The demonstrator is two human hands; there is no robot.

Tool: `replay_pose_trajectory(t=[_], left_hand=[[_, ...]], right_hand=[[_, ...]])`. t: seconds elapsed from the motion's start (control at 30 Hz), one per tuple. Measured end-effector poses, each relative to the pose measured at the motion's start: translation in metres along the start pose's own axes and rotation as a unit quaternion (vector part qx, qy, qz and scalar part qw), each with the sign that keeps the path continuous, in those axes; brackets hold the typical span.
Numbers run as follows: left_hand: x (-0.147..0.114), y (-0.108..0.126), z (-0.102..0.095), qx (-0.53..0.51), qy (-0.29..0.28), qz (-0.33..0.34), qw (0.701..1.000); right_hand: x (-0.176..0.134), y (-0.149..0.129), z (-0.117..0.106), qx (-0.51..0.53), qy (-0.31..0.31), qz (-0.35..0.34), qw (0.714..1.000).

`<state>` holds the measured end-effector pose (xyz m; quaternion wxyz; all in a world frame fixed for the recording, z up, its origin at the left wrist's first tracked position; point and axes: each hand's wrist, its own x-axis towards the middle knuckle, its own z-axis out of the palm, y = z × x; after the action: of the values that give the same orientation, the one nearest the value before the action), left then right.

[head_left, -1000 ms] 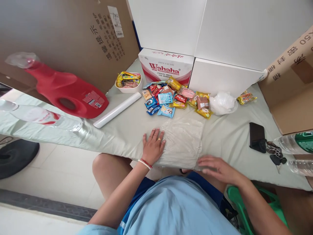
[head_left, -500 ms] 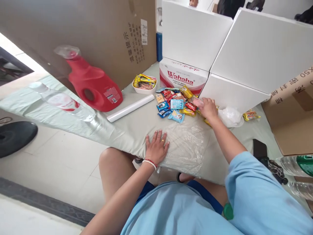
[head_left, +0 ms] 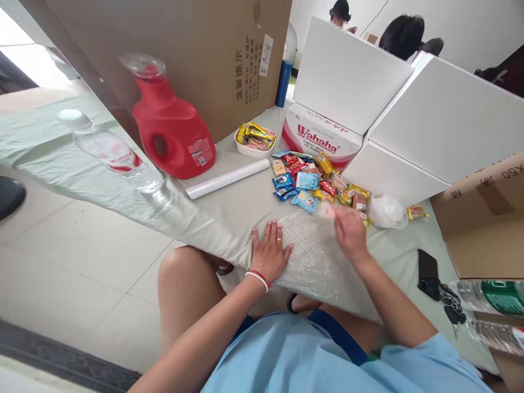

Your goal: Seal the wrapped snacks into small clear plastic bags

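Observation:
My left hand (head_left: 270, 252) lies flat with fingers spread on the left edge of a sheet of clear plastic film (head_left: 315, 259). Above the film's right side, my right hand (head_left: 351, 232) pinches a small pink wrapped snack (head_left: 329, 210), blurred by motion. Just beyond it is a heap of wrapped snacks (head_left: 306, 180) in blue, red and yellow packets. A white tube-shaped roll (head_left: 228, 179) lies left of the heap. Behind the roll, a white oval bowl (head_left: 255, 150) holds several yellow and pink packets.
A red jug (head_left: 176, 131) and a clear water bottle (head_left: 112, 150) are at left. White boxes (head_left: 347, 82) stand behind the heap. At right lie a crumpled white plastic bag (head_left: 387, 212), a black phone-like object (head_left: 428, 268), keys and bottles. Other people are beyond the boxes.
My right hand has moved from the heap's right side toward me, over the film, carrying the pink snack. My left hand remains flat on the film. The camera view has shifted.

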<state>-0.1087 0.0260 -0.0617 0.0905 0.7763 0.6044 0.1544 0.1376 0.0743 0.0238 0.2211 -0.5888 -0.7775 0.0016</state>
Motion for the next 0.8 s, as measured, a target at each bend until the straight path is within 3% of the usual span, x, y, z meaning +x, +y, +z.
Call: replay_pose_trajectory(t=[0.1,0.17,0.27,0.33,0.43,0.57,0.6,0.7,0.8], left_hand=[[0.000,-0.002,-0.002,0.002,-0.002,0.012,1.000],[0.002,-0.009,-0.006,0.002,-0.005,0.024,1.000],[0.010,-0.029,-0.012,0.002,-0.011,0.027,1.000],[0.016,-0.043,-0.016,0.003,-0.016,0.028,0.999],[0.020,-0.054,-0.019,0.008,-0.019,0.040,0.999],[0.020,-0.051,-0.019,0.022,-0.020,0.037,0.999],[0.020,-0.050,-0.019,0.024,-0.022,0.038,0.999],[0.020,-0.050,-0.019,0.022,-0.026,0.041,0.999],[0.019,-0.051,-0.018,0.013,-0.019,0.032,0.999]], right_hand=[[-0.057,-0.030,0.022,-0.001,-0.128,-0.055,0.990],[-0.079,-0.039,0.033,-0.006,-0.176,-0.061,0.982],[-0.089,-0.035,0.034,0.002,-0.192,-0.057,0.980],[-0.079,-0.023,0.028,0.030,-0.214,-0.067,0.974],[-0.034,0.009,0.018,0.053,-0.210,-0.024,0.976],[0.073,0.065,0.017,-0.081,-0.078,0.106,0.988],[0.100,0.077,0.020,-0.113,-0.075,0.138,0.981],[0.160,0.101,0.030,-0.138,-0.145,0.197,0.960],[0.179,0.105,0.032,-0.137,-0.165,0.201,0.956]])
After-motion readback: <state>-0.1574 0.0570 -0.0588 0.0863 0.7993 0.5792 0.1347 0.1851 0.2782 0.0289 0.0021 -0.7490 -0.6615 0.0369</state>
